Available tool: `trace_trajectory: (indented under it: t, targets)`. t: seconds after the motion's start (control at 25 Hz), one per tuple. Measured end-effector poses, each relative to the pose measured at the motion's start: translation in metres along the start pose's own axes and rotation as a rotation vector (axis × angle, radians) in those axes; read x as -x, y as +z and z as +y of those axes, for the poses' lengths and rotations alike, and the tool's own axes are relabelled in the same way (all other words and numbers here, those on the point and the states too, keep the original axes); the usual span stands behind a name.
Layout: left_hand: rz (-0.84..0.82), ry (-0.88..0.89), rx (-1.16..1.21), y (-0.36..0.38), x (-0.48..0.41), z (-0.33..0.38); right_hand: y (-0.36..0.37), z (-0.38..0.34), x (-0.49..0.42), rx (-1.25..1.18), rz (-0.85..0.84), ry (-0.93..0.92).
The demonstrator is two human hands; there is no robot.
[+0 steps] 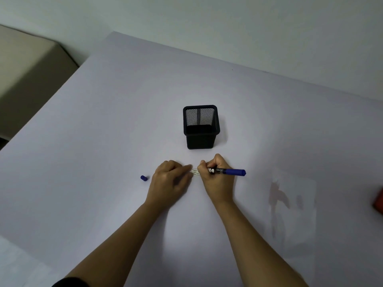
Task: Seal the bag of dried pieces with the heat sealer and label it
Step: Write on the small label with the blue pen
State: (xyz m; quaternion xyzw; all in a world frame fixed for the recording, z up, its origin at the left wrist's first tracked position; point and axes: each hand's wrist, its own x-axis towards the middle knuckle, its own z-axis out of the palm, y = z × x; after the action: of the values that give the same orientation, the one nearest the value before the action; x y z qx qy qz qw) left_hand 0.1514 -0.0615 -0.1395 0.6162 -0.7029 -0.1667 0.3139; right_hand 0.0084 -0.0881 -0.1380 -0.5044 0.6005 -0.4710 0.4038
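R hand (pixel 215 177) grips marker (pixel 230 172), L hand (pixel 171 179) presses label (pixel 195 172) — cap (pixel 143 178) nearby

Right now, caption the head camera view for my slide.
Right hand holds a blue marker pen at a small white printed label, left hand pressing it flat.

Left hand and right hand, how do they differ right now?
The left hand lies fairly flat, its fingers pressing one end of the label; the right hand is curled round the blue marker. The left hand holds no tool; the right hand aims the marker at the label. Both rest on the table, just in front of the mesh pen holder.
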Motion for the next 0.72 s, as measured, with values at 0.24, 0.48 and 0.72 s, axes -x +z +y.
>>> trace_trajectory:
  t: [0.24, 0.48, 0.72]
  targets:
    - [0.02, 0.027, -0.025, 0.0028, -0.002, -0.0021, -0.0009, 0.0005, 0.0003, 0.012, -0.001, -0.009]
    - [0.013, 0.011, -0.015, 0.0034, -0.0035, -0.0019, -0.0006, 0.0, -0.0002, 0.015, -0.008, -0.007]
    - [0.004, -0.002, -0.012, 0.0032, -0.0025, -0.0019, -0.0009, -0.0018, 0.0009, 0.02, -0.013, 0.002]
